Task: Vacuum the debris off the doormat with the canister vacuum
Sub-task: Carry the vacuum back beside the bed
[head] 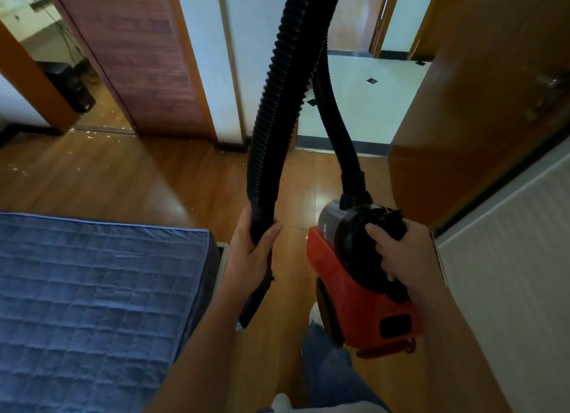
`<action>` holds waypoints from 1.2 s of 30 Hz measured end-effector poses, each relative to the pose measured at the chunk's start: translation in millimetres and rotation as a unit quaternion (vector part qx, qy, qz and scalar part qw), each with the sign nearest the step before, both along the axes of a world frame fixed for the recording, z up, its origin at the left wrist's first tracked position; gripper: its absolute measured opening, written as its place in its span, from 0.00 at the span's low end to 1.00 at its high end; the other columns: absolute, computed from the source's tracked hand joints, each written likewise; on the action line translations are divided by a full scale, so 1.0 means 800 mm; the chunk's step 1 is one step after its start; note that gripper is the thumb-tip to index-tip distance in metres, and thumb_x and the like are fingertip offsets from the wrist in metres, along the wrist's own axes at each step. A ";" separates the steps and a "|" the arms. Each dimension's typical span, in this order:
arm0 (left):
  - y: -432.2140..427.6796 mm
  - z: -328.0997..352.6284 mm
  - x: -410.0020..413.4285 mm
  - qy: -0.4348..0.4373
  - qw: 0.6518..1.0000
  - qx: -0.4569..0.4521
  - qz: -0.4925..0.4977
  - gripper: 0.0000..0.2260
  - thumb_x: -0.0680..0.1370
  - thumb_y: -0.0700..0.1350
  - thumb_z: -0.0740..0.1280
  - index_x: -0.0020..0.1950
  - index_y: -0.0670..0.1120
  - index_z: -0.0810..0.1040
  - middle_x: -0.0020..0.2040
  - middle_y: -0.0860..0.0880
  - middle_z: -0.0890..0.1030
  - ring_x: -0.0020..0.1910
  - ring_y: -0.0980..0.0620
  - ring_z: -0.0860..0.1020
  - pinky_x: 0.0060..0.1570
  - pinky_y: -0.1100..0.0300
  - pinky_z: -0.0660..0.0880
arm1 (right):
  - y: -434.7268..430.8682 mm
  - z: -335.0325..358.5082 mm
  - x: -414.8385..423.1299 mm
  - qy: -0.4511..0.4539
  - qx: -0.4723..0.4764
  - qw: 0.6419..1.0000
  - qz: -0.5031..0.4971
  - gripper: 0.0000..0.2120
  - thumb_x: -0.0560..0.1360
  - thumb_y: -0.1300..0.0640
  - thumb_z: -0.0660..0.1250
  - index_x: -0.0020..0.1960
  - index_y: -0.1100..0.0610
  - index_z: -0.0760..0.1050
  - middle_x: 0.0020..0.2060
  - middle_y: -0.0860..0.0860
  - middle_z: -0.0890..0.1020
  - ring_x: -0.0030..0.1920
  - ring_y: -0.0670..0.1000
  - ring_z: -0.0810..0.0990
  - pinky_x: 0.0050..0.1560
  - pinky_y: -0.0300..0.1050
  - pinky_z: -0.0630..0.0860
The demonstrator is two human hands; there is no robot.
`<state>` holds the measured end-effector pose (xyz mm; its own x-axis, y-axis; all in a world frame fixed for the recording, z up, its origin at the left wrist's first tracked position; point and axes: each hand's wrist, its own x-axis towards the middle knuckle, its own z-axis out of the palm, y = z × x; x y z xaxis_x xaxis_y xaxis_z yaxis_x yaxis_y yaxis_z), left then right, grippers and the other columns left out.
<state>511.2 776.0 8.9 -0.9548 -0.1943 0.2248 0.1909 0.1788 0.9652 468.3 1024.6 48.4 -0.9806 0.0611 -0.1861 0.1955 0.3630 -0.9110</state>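
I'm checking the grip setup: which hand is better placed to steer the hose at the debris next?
Left. The left hand grips the black hose near its free end, while the right hand is occupied holding the red canister vacuum by its top handle.

Below the fingers [389, 269] of the right hand [398, 252], blue denim trousers [333, 372] are seen worn. Beside them white footwear [315, 312] is shown; sock or shoe cannot be told.
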 end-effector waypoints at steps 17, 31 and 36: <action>-0.083 0.007 -0.358 -0.009 0.984 -0.004 0.180 0.05 0.81 0.36 0.67 0.56 0.39 0.74 0.47 0.43 0.78 0.47 0.47 0.77 0.51 0.61 0.76 | -0.103 0.018 -0.436 0.007 0.025 0.988 0.150 0.09 0.79 0.53 0.72 0.42 0.55 0.78 0.29 0.53 0.78 0.22 0.48 0.73 0.23 0.41 0.70; -0.210 -0.002 -0.476 0.002 0.954 -0.019 0.298 0.10 0.80 0.46 0.68 0.56 0.42 0.75 0.46 0.44 0.78 0.44 0.43 0.78 0.48 0.54 0.77 | -0.258 -0.008 -0.615 -0.008 0.045 0.971 0.236 0.09 0.78 0.50 0.72 0.44 0.53 0.78 0.36 0.56 0.82 0.32 0.53 0.79 0.36 0.48 0.76; -0.304 -0.009 -0.513 0.005 0.940 -0.026 0.341 0.14 0.79 0.51 0.67 0.55 0.41 0.75 0.46 0.46 0.78 0.43 0.46 0.77 0.46 0.57 0.76 | -0.354 -0.011 -0.677 0.005 0.058 0.957 0.285 0.10 0.79 0.51 0.72 0.42 0.54 0.78 0.32 0.53 0.81 0.29 0.50 0.78 0.33 0.45 0.72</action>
